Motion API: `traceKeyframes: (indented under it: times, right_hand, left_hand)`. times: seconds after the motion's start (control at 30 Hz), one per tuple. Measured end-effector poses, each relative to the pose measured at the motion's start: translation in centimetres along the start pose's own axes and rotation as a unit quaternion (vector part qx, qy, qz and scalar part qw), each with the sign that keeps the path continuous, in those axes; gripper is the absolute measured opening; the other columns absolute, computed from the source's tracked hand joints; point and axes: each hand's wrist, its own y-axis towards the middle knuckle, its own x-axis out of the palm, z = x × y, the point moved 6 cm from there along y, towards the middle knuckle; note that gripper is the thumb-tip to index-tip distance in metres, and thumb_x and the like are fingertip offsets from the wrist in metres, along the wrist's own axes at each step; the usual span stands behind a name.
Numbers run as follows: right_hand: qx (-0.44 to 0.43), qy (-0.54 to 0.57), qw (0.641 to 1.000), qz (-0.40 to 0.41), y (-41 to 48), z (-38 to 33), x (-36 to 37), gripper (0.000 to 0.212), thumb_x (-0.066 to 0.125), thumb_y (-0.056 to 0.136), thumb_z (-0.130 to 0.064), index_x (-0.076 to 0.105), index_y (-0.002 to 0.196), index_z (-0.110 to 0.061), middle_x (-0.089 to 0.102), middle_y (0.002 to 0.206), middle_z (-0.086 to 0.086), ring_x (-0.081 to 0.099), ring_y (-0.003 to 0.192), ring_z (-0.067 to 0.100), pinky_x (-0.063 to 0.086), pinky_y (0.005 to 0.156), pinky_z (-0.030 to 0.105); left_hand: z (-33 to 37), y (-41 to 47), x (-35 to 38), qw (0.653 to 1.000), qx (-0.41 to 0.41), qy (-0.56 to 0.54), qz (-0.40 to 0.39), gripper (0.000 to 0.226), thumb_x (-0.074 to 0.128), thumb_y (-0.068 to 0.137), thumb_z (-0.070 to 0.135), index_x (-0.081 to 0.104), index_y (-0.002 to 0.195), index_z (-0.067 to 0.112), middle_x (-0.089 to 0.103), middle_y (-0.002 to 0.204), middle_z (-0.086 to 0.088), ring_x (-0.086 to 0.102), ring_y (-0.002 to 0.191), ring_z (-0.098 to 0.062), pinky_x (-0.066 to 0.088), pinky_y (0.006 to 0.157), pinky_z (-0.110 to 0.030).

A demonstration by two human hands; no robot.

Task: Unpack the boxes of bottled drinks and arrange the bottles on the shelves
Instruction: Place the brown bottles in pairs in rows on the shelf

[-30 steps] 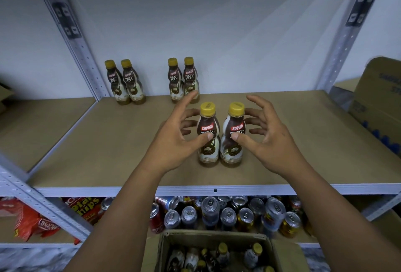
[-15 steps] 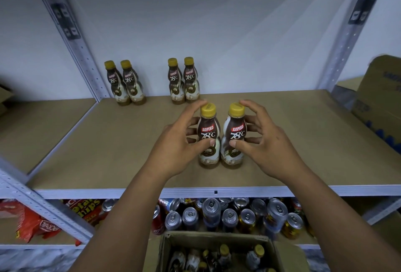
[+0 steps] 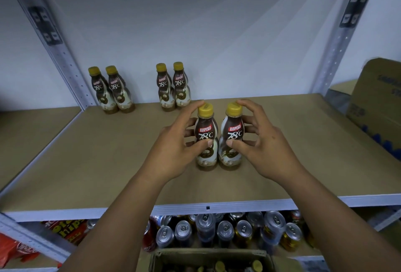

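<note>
The left hand (image 3: pixel 173 150) reaches in from below, forearm angled up and to the right, and grasps a brown plastic drink bottle with a yellow cap (image 3: pixel 205 129). Its thumb lies across the front of the label, its index finger arches up to the cap's edge, and its other fingers wrap round the far side. The right hand (image 3: pixel 263 150) mirrors it, forearm angled up and to the left. It grasps a matching brown plastic bottle (image 3: pixel 235 129), thumb on the label front, index fingertip at the cap, remaining fingers curled behind.

Both bottles stand upright between the two palms, long axis vertical, caps up, labels facing the camera, bases on the tan board shelf (image 3: pixel 97 152). They stand just beside each other; whether they touch cannot be told.

Beyond the fingertips, by the back wall, a pair of the same bottles (image 3: pixel 173 89) stands upright, and another such pair (image 3: pixel 110 93) stands well to the left. Below the wrists, silver-topped drink cans (image 3: pixel 225 228) crowd the lower shelf. Under the forearms an open cardboard box (image 3: pixel 208 252) holds more yellow-capped bottles (image 3: pixel 257 265)
</note>
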Motion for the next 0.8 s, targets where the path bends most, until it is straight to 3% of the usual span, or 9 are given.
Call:
traceKeyframes:
  times: [0.27,0.4,0.53,0.63,0.8]
  right_hand:
    - [0.001,0.005,1.0,0.005,4.2,3.1,-1.7,0.083,0.079,0.086,-0.008,0.036,0.132,-0.062,0.062,0.122,-0.02,0.061,0.107,-0.012,0.055,0.078,0.014]
    - [0.001,0.004,1.0,0.002,6.9,4.9,-2.5,0.081,0.078,0.087,-0.007,0.037,0.134,-0.059,0.065,0.118,-0.019,0.063,0.108,-0.005,0.058,0.083,0.022]
    - [-0.001,-0.012,1.0,-0.002,10.1,6.8,-3.3,0.082,0.078,0.087,-0.01,0.035,0.135,-0.06,0.064,0.122,-0.014,0.065,0.108,0.0,0.06,0.086,0.03]
    - [-0.001,-0.028,1.0,-0.005,12.8,8.2,-4.0,0.081,0.079,0.087,-0.012,0.034,0.139,-0.055,0.063,0.127,-0.008,0.066,0.106,0.002,0.059,0.083,0.025]
    - [-0.003,-0.053,0.999,-0.012,16.7,10.2,-5.1,0.082,0.079,0.086,-0.011,0.033,0.142,-0.048,0.065,0.125,-0.004,0.066,0.109,0.008,0.055,0.091,0.027]
  left_hand:
    - [-1.5,5.6,2.3,1.0,0.02,0.001,-0.009,0.083,0.079,0.089,0.014,0.035,0.14,0.064,0.062,0.134,0.01,0.063,0.114,0.005,0.056,0.093,-0.021]
    - [-2.5,8.8,3.6,0.999,0.031,0.014,-0.011,0.081,0.077,0.091,0.016,0.033,0.146,0.056,0.063,0.128,0.012,0.063,0.112,0.006,0.052,0.09,-0.013]
    - [-3.4,12.5,4.5,0.999,0.039,0.034,-0.005,0.08,0.076,0.091,0.019,0.031,0.149,0.052,0.064,0.129,0.01,0.061,0.112,0.007,0.055,0.098,-0.027]
    - [-4.0,15.3,5.2,0.998,0.036,0.047,-0.001,0.08,0.076,0.092,0.022,0.029,0.148,0.055,0.061,0.135,0.006,0.058,0.108,0.011,0.056,0.099,-0.037]
    - [-4.8,19.2,6.5,0.997,0.034,0.069,0.01,0.079,0.073,0.093,0.021,0.027,0.149,0.052,0.062,0.133,0.004,0.064,0.111,-0.009,0.057,0.097,-0.041]
